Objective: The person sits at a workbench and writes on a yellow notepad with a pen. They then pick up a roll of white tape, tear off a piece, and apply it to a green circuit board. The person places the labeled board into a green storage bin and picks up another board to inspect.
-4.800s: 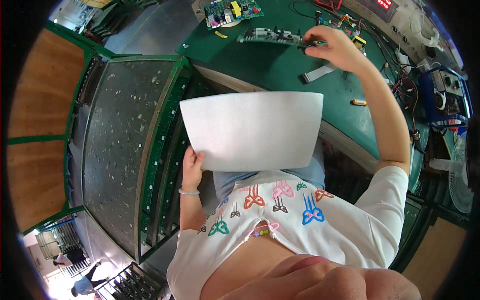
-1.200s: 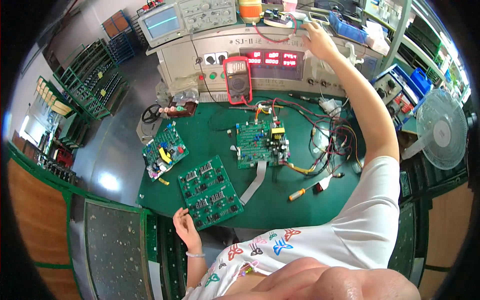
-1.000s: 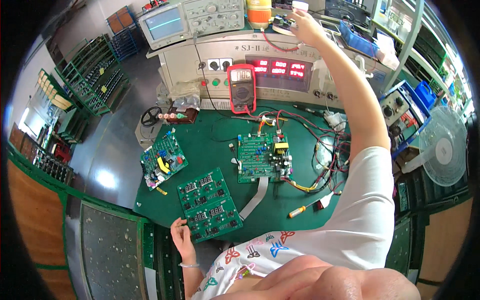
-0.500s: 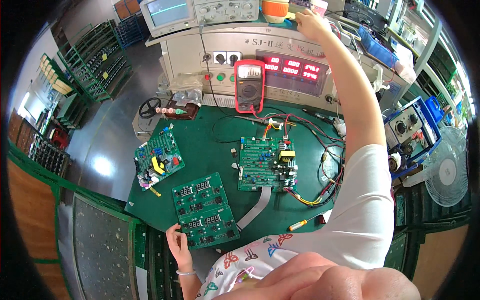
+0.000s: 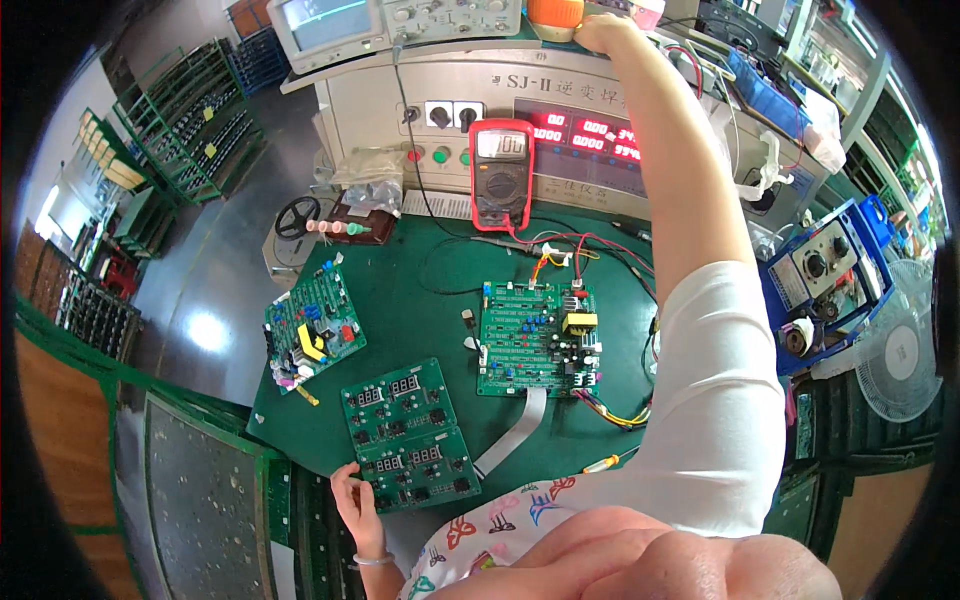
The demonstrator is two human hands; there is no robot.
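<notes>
My left hand (image 5: pixel 357 510) is at the near left corner of a green circuit board with digit displays (image 5: pixel 405 430), its bent fingers closed at the board's edge. This board lies at the table's near edge. A flat grey ribbon cable (image 5: pixel 518 430) runs from it to a larger green circuit board (image 5: pixel 535 340) with a yellow transformer. My right arm stretches far forward, and my right hand (image 5: pixel 606 34) is on top of the bench instrument, beside an orange-and-cream round container (image 5: pixel 555 14). Its fingers are curled, and what they hold is hidden.
A red multimeter (image 5: pixel 502 175) leans against the instrument panel (image 5: pixel 580 140), and an oscilloscope (image 5: pixel 330 30) stands above. Another circuit board (image 5: pixel 315 325) lies left on the green table (image 5: pixel 410 300). Wires (image 5: pixel 615 412) trail at right, near a screwdriver (image 5: pixel 602 464). A fan (image 5: pixel 900 345) stands far right.
My right hand has moved a little left, closer to the orange container. My left hand stays at the display board's corner. The whole view has shifted slightly.
</notes>
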